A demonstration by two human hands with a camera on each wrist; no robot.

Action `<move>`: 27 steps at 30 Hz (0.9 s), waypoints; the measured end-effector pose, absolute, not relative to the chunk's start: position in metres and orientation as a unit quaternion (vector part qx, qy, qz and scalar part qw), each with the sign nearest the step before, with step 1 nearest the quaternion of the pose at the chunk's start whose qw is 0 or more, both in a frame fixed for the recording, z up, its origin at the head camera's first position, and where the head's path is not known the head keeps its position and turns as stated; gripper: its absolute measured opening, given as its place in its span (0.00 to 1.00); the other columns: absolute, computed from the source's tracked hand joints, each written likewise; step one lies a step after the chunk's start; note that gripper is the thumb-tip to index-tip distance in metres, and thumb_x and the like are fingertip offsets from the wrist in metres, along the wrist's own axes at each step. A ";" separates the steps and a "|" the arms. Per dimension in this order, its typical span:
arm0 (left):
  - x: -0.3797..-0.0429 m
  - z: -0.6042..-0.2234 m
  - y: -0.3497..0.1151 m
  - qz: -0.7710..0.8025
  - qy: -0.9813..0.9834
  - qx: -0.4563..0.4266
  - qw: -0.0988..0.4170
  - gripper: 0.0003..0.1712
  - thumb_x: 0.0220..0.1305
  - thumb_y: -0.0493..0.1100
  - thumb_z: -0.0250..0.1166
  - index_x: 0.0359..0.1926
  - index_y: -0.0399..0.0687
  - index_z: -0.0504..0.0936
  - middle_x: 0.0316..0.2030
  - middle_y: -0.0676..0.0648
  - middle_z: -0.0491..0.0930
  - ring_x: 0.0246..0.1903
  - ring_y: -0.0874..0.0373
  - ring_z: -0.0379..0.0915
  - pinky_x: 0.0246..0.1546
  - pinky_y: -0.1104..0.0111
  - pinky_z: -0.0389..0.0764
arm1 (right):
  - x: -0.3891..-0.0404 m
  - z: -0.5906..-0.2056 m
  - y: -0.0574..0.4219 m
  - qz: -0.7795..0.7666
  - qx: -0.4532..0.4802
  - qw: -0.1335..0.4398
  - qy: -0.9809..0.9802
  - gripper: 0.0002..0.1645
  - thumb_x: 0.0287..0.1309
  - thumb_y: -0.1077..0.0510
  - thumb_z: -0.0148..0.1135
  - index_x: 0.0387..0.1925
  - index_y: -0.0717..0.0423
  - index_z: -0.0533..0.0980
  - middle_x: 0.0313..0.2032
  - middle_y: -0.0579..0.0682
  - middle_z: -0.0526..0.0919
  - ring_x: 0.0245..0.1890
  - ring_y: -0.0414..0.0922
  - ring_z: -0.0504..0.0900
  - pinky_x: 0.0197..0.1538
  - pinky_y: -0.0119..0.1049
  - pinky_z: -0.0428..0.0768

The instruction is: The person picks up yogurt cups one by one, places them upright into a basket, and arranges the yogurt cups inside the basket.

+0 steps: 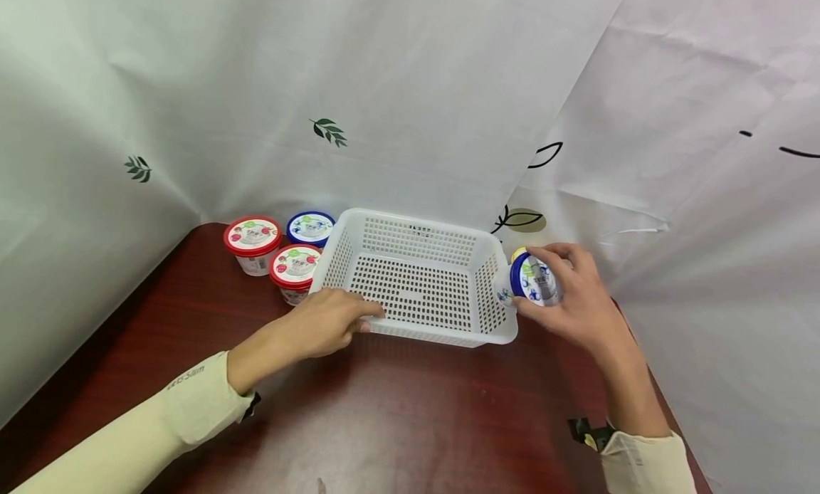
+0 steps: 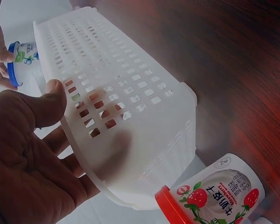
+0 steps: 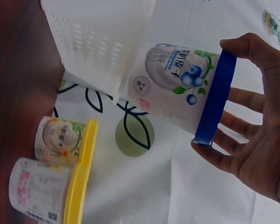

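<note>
A white perforated plastic basket (image 1: 410, 295) stands on the dark red table, with bare holes across its floor. My left hand (image 1: 329, 322) grips its near left rim; in the left wrist view the thumb (image 2: 55, 95) lies on the outer wall and the fingers reach behind it. By its blue lid my right hand (image 1: 573, 298) holds a blueberry yogurt tub (image 3: 177, 84), tilted at the basket's right end. The thumb and fingers span the lid (image 3: 217, 98). In the head view the tub overlaps the basket's right rim.
Left of the basket stand two red-lidded strawberry tubs (image 1: 253, 238) and a blue-lidded tub (image 1: 310, 228). Two yellow-lidded tubs (image 3: 60, 140) stand to the right, mostly hidden in the head view. White patterned cloth (image 1: 410, 124) hangs behind the table.
</note>
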State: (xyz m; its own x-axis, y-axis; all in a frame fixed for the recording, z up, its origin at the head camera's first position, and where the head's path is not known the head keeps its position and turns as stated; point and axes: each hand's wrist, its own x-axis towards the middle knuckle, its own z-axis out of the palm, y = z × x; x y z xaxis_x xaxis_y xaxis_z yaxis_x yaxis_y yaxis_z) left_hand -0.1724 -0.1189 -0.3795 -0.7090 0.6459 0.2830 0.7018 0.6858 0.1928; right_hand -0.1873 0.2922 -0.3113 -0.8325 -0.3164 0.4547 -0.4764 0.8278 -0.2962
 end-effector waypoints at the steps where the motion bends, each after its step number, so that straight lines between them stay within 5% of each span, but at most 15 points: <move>1: -0.172 -0.380 -0.118 -0.145 -0.913 -0.369 0.097 0.13 0.71 0.38 0.75 0.52 0.59 0.91 0.35 0.54 0.91 0.36 0.56 0.87 0.39 0.57 0.85 | -0.187 -0.313 0.290 0.204 0.215 0.199 -0.934 0.48 0.50 0.49 0.87 0.73 0.53 0.80 0.69 0.64 0.74 0.67 0.64 0.71 0.58 0.62 0.76; 27: -0.175 -0.379 -0.117 -0.142 -0.913 -0.374 0.083 0.10 0.72 0.38 0.75 0.49 0.57 0.88 0.31 0.55 0.86 0.34 0.56 0.83 0.39 0.59 0.82 | -0.194 -0.338 0.268 0.234 0.267 0.215 -0.910 0.49 0.49 0.50 0.87 0.73 0.52 0.80 0.71 0.63 0.74 0.71 0.63 0.70 0.61 0.59 0.75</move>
